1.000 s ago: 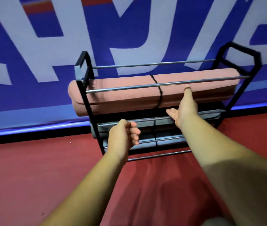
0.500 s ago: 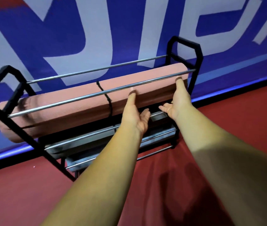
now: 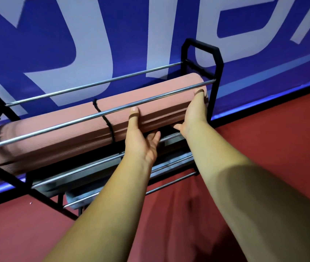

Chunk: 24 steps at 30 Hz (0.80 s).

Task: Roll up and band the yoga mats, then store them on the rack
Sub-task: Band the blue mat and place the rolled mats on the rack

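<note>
A blue banner (image 3: 37,44) printed with large pale letters (image 3: 165,35) is seen behind, and a red floor (image 3: 282,138) is spread below, edged by a black strip (image 3: 263,108)

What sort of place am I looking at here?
Likely a gym or yoga studio: a rolled pink yoga mat lies on a black metal rack, over a red floor, against a blue wall with huge letters.
</note>
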Each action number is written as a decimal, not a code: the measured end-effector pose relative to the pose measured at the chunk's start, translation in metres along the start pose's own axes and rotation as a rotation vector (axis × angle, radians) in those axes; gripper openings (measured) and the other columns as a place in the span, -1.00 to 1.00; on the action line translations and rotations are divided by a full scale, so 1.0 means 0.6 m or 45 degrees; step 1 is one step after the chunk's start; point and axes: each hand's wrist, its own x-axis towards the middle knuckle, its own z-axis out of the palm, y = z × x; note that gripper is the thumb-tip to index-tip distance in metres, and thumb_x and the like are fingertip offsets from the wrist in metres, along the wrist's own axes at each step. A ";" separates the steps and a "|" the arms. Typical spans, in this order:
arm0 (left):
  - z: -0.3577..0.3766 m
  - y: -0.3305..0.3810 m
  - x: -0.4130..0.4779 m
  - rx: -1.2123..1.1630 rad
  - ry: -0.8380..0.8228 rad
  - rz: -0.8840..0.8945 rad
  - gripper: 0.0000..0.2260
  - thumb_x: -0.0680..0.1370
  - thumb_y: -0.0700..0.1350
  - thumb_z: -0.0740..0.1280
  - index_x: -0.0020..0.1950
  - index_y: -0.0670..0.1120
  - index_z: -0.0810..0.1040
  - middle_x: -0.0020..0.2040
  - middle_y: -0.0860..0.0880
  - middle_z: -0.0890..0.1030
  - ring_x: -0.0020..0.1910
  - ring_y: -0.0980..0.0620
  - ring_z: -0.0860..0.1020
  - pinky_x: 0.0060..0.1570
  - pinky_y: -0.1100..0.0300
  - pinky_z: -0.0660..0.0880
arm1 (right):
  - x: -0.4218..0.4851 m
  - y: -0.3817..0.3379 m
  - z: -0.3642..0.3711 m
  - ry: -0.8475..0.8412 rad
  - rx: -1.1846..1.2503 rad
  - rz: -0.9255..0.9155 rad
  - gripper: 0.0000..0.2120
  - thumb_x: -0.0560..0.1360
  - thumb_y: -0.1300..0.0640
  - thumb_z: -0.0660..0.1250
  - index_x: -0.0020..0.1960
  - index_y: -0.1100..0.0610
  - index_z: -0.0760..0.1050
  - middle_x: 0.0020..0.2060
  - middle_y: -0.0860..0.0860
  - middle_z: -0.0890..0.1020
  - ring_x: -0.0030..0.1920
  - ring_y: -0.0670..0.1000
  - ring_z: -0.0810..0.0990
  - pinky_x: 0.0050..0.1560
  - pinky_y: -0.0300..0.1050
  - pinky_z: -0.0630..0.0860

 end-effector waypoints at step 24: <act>0.003 0.009 0.030 0.144 -0.195 -0.178 -0.44 0.55 0.24 0.50 0.46 0.04 0.49 0.52 -0.12 0.45 0.36 -0.21 0.58 0.40 -0.11 0.55 | -0.002 0.026 0.018 0.041 -0.179 -0.119 -0.22 0.20 -0.58 0.43 0.14 0.00 0.61 0.07 -0.14 0.70 0.10 0.07 0.66 0.09 0.01 0.56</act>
